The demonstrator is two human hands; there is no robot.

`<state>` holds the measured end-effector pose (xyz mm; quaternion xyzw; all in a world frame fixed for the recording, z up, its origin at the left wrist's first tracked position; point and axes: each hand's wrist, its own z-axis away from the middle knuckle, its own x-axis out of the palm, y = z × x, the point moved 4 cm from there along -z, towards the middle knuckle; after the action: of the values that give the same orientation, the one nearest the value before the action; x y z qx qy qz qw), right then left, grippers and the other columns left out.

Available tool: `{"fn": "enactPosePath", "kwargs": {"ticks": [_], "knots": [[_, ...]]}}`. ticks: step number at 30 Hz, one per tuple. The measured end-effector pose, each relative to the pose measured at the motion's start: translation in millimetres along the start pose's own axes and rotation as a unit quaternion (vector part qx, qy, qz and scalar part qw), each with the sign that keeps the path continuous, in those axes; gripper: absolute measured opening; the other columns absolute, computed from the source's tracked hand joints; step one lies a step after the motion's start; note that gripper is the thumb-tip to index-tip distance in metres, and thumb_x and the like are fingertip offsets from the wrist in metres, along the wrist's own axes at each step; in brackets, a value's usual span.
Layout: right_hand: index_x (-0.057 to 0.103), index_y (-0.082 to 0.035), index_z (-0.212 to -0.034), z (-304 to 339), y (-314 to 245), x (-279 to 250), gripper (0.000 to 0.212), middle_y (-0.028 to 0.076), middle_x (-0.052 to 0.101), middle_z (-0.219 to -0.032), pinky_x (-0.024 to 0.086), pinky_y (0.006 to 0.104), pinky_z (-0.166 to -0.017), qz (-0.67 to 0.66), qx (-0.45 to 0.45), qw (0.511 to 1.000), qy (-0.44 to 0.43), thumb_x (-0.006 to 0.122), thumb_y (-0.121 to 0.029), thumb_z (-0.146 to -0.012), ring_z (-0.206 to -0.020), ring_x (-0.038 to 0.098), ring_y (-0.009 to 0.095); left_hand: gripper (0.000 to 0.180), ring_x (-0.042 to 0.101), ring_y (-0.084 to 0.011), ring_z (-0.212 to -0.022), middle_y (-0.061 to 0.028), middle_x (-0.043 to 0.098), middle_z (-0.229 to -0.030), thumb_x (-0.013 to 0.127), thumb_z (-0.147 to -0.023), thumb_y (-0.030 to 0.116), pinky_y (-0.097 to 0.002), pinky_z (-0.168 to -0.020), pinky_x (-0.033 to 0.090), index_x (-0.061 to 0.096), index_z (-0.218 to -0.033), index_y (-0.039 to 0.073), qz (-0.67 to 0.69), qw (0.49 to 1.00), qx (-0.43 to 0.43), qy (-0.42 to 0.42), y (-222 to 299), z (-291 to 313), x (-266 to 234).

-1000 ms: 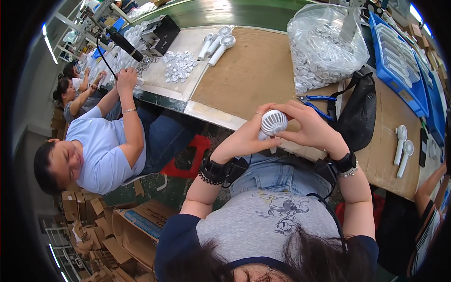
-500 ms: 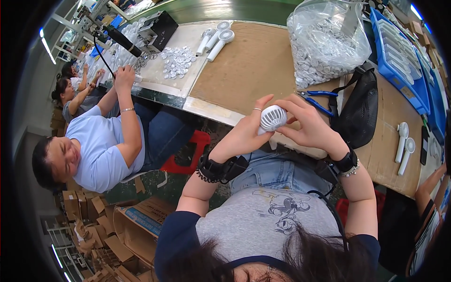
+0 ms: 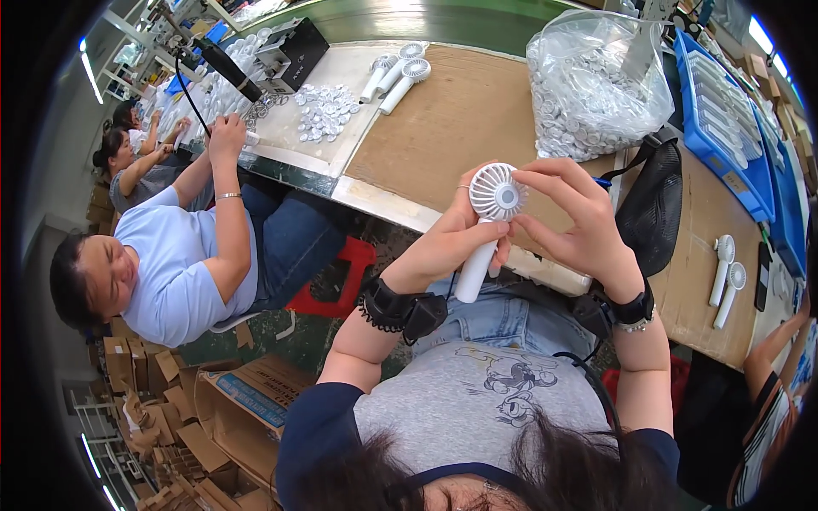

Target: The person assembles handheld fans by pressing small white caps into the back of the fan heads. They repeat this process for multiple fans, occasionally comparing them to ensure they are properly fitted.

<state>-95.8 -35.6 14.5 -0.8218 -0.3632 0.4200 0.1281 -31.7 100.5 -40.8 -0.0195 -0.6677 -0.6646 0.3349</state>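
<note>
A white handheld fan point(image 3: 477, 271) is held up in front of me, its round slatted head facing up and its handle pointing down toward my lap. My left hand point(image 3: 453, 234) is closed around it just below the head, thumb across the front. On the other side, my right hand point(image 3: 573, 217) has its fingertips and thumb on the right edge of the fan head, the fingers curved. The pliers point(image 3: 604, 182) beyond my right hand are mostly hidden by it; only a bit of blue handle shows.
Three white fans point(image 3: 405, 85) lie at the table's far side, near a pile of small round white parts point(image 3: 326, 113). A clear bag point(image 3: 596, 94) of such parts, a black mesh bag point(image 3: 652, 217) and blue trays point(image 3: 724, 128) stand right. A person point(image 3: 183, 255) works on the left.
The fan has turned in my hands: its head, earlier facing sideways, now faces up and its handle shows below. My right hand has shifted slightly and now covers most of the pliers.
</note>
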Motion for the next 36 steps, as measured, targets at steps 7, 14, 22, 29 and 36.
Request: {"fn": "enactPosePath", "kwargs": {"ticks": [7, 14, 22, 29, 36], "knots": [[0.061, -0.002, -0.100, -3, -1, 5, 0.034, 0.010, 0.060, -0.093, 0.049, 0.0271, -0.068, 0.001, 0.036, 0.999, 0.027, 0.068, -0.004, -0.067, -0.079, 0.061, 0.020, 0.064, 0.059, -0.0154, -0.070, -0.0081, 0.045, -0.100, 0.045, -0.089, 0.006, -0.0286, -0.058, 0.053, 0.001, -0.134, 0.016, -0.035, 0.999, 0.035, -0.001, 3, 1, 9], [0.062, -0.003, -0.101, -5, 0, 6, 0.033, 0.009, 0.062, -0.090, 0.050, 0.0250, -0.068, -0.017, 0.081, 0.996, 0.017, 0.066, -0.002, -0.068, -0.080, 0.062, 0.016, 0.071, 0.061, -0.0173, -0.075, -0.0086, 0.042, -0.105, 0.045, -0.088, 0.004, -0.0305, -0.063, 0.054, -0.007, -0.134, 0.018, -0.062, 0.997, 0.039, -0.011, 2, 2, 12], [0.061, -0.001, -0.100, -6, 0, 4, 0.032, 0.008, 0.062, -0.092, 0.050, 0.0254, -0.073, -0.077, 0.128, 0.989, 0.006, 0.064, 0.001, -0.069, -0.084, 0.061, 0.015, 0.075, 0.060, -0.0180, -0.080, -0.0106, 0.042, -0.116, 0.045, -0.088, 0.004, -0.0314, -0.068, 0.053, -0.011, -0.135, 0.019, -0.109, 0.990, 0.087, -0.004, -4, 2, 13], [0.058, 0.000, -0.102, 1, 5, 9, 0.030, 0.006, 0.059, -0.099, 0.049, 0.0259, -0.078, -0.116, 0.157, 0.981, -0.013, 0.061, 0.004, -0.073, -0.091, 0.058, 0.014, 0.082, 0.059, -0.0168, -0.070, -0.0138, 0.048, -0.096, 0.046, -0.086, 0.001, -0.0312, -0.060, 0.051, -0.017, -0.134, 0.018, -0.137, 0.983, 0.125, 0.011, -7, 2, 14], [0.055, 0.001, -0.106, 7, 7, 3, 0.031, 0.006, 0.058, -0.101, 0.047, 0.0260, -0.082, -0.165, 0.192, 0.967, 0.019, 0.058, 0.006, -0.075, -0.094, 0.057, 0.014, 0.080, 0.057, -0.0146, -0.071, -0.0134, 0.047, -0.099, 0.045, -0.087, 0.002, -0.0288, -0.063, 0.051, -0.017, -0.135, 0.016, -0.165, 0.979, 0.115, -0.024, -3, -2, 25]]}}
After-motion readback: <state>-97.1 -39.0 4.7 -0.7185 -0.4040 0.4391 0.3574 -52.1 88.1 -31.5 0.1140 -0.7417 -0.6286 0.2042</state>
